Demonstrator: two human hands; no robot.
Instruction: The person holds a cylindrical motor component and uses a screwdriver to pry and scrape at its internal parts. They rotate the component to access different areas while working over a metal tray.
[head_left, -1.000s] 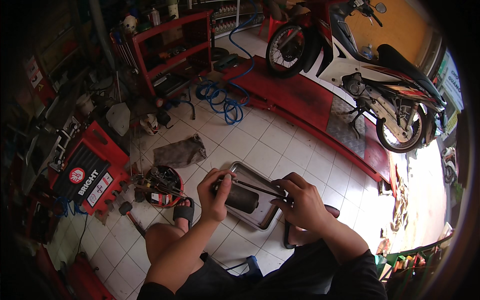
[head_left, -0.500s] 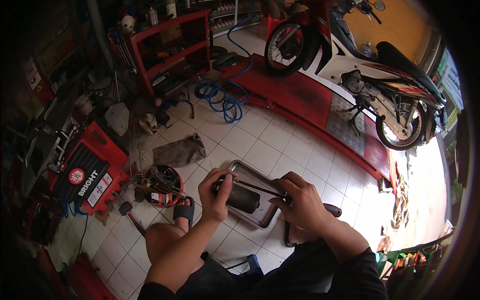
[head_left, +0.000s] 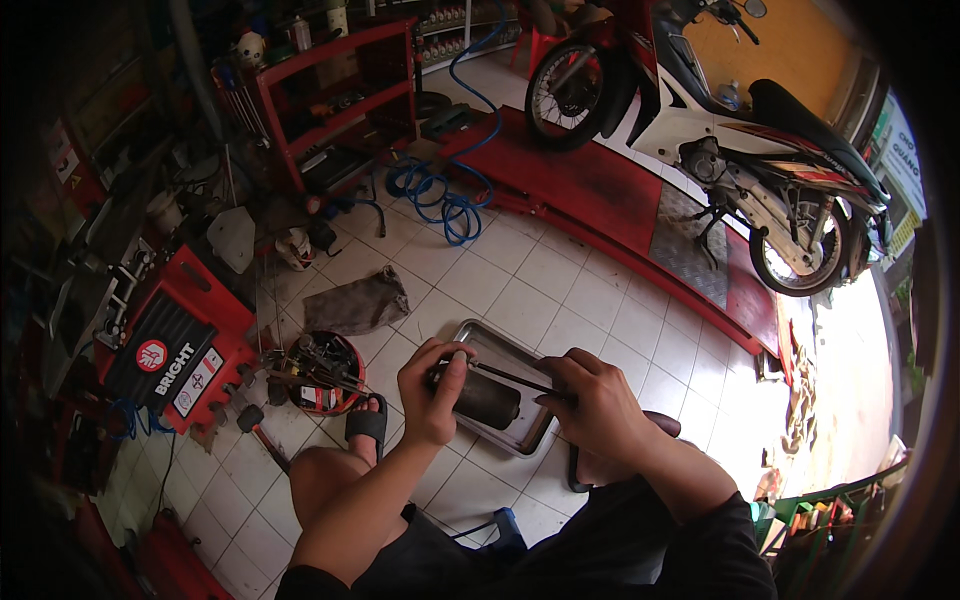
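My left hand [head_left: 434, 388] is closed around the end of a dark cylindrical part [head_left: 487, 402], thumb on top. Beside that part runs a thin dark rod [head_left: 517, 377], its far-left end at my left fingertips. My right hand [head_left: 598, 405] pinches the rod's other end between thumb and fingers. Below both hands, a shallow metal tray [head_left: 535, 446] rests on the tiled floor, partly covered by the cylinder and my hands. What exactly the cylindrical part belongs to, I cannot make out.
A red tub of tools [head_left: 330, 372], a grey cloth [head_left: 357, 302] and a hammer [head_left: 262, 432] lie to the left. Behind are a red machine [head_left: 180, 340], a tool cart [head_left: 335, 110] and a coiled blue hose [head_left: 440, 192]. A motorcycle [head_left: 720, 150] stands on a red lift [head_left: 590, 190].
My right hand has shifted slightly left along the rod, toward my left hand. My left hand keeps its hold on the cylindrical part.
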